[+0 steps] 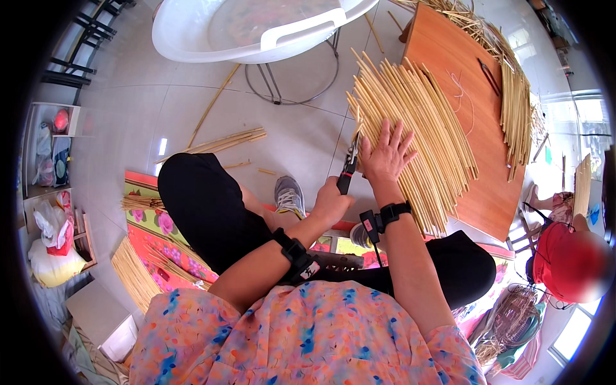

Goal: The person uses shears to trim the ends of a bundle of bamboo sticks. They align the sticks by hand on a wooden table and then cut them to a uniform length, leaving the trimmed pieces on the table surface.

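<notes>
A fan of pale bamboo strips [417,122] lies across the near end of a low brown wooden table [449,58]. My right hand [387,154] rests flat on the strips with fingers spread, pressing them down. My left hand [332,200] grips the dark handles of a pair of cutters [350,163], whose blades point up at the left edge of the strips. Both wrists wear black bands.
A white plastic tub [256,29] sits on a wire stand ahead. Loose strips [221,141] lie on the tiled floor, more bundles [516,102] on the table's far side. A flowered mat [151,224] lies under my legs. Another person in a red cap [568,260] sits at right.
</notes>
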`<state>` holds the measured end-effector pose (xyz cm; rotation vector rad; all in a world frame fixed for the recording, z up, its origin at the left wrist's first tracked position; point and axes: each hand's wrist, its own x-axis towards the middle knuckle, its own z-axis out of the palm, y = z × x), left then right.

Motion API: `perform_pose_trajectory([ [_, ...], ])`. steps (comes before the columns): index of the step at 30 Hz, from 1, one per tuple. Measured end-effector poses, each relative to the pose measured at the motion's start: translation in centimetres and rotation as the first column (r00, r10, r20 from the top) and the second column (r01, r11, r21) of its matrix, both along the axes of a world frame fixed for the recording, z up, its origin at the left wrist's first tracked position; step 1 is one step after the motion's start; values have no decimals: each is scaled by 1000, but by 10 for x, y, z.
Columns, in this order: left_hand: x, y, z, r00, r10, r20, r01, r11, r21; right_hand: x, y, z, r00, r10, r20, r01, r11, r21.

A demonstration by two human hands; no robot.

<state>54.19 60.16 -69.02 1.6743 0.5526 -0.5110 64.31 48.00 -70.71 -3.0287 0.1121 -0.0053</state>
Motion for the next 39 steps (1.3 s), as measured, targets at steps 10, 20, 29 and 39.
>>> perform_pose_trajectory([
  [10, -6, 2, -17, 999, 29, -40, -34, 991, -132, 0, -1, -7, 999, 8, 48, -7, 1000, -27],
  [20, 3, 7, 6, 995, -74, -60, 72, 997, -37, 0, -1, -5, 999, 15, 46, -16, 1000, 6],
  [29, 8, 4, -6, 998, -58, 26, 58, 998, -16, 1, 0, -4, 1000, 9, 28, -9, 1000, 5],
  [39, -2, -2, -7, 993, -39, 107, 28, 994, 109, 0, -2, -7, 999, 12, 53, -11, 1000, -18],
])
